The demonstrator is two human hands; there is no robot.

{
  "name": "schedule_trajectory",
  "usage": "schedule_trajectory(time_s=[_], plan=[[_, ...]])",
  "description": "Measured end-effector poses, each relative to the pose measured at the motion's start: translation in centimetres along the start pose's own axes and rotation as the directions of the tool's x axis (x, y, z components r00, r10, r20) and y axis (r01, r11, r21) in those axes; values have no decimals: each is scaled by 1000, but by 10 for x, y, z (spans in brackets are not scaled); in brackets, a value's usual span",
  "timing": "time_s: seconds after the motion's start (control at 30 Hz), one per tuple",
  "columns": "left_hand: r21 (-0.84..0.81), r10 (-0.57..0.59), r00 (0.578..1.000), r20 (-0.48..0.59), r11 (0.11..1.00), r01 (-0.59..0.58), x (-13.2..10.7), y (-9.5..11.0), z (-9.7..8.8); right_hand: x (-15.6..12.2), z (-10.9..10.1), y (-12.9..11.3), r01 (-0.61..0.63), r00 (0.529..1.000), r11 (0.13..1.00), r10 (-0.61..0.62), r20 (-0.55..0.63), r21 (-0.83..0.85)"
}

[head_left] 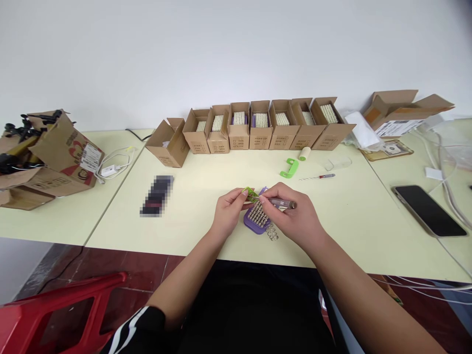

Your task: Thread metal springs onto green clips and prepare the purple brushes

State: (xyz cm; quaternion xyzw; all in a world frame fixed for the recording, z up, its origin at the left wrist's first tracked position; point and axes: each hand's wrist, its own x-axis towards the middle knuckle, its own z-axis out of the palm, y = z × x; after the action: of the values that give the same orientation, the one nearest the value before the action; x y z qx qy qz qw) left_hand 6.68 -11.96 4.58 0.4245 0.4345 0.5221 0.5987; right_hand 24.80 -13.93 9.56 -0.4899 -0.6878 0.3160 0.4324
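Listing what lies before us, with the purple tray (252, 227) as datum. Green piece (250, 191), small: just beyond the tray, pinched between thumb and fingers of our left hand (229, 209). Screwdriver (283, 203), clear-handled: above the tray's right side, fingers of our right hand (295, 211) closed round it, tip directed at the green piece; whether seated, we cannot tell. Metal pieces (257, 215): standing in rows on the tray. Metal coils (272, 232): loose, just beside the tray's near right corner. Green bracket (294, 169) and pale cylinder (304, 154): beyond the tray to the right, lying apart from each other. Second screwdriver (325, 176): further right of the tray, out of hand. Cardboard boxes (239, 142), seven with cream rods (239, 118) inside: ranked well beyond the tray.

Condition of work: we judge it partway. Green piece in hand, tool applied or nearly so; bracket unattached, coils unplaced. Tray's rows appear well stocked, suggesting much remains.
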Motion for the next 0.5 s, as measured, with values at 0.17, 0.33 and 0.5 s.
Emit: schedule_trajectory(time_s=[0.17, 0.33, 0.5], plan=[[-29, -2, 1000, 0, 1000, 2, 1, -2, 0, 1, 0, -1, 7, 1000, 999, -6, 27, -42], [-13, 6, 1000, 0, 1000, -6, 0, 2, 1, 3, -1, -2, 82, 996, 990, -78, 38, -113], [10, 21, 1000, -5, 1000, -21, -1, 3, 2, 1, 1, 1, 232, 972, 948, -217, 89, -219]])
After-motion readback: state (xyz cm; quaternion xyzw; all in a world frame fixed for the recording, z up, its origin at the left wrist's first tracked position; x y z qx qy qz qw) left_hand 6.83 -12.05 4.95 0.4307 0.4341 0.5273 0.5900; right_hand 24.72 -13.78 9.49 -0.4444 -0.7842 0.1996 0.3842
